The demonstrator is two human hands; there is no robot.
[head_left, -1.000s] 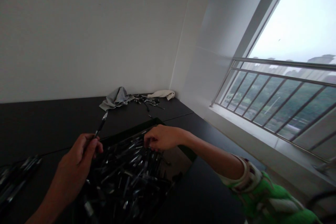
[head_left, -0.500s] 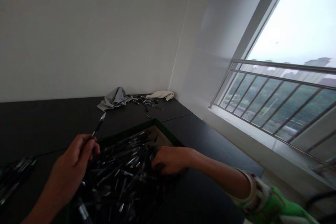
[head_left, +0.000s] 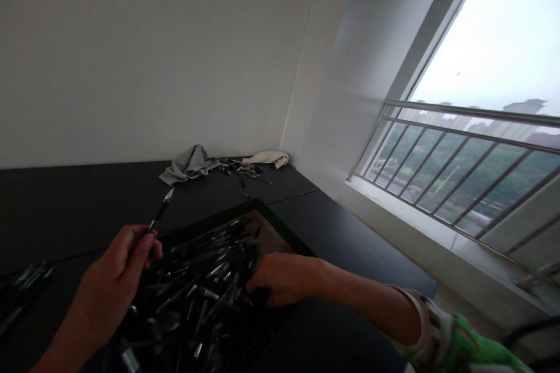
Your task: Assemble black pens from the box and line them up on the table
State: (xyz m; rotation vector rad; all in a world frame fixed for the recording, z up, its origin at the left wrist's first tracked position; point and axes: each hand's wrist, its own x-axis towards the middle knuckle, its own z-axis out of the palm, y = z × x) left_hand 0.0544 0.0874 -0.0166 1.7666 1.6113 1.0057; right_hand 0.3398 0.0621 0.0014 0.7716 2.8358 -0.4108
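My left hand (head_left: 125,271) pinches a pen (head_left: 161,210) between thumb and fingers, its silvery tip pointing up and away. Below and to the right lies a dark green box (head_left: 280,227) filled with a jumble of pens and pen parts (head_left: 205,291), mostly black with clear or silver ends. My right hand (head_left: 280,280) reaches into the right side of the box with fingers curled down among the pens. Its fingertips are hidden, so I cannot make out what they hold, if anything.
Another bunch of pens (head_left: 26,291) lies on the dark table (head_left: 79,204) at the left. At the back are a grey cloth (head_left: 188,164), a pile of small pen parts (head_left: 242,169) and a cream cloth (head_left: 269,158). A metal railing (head_left: 455,166) runs along the window at right.
My right hand has shifted slightly down and left within the box. The left hand still holds the pen, a little further left in view.
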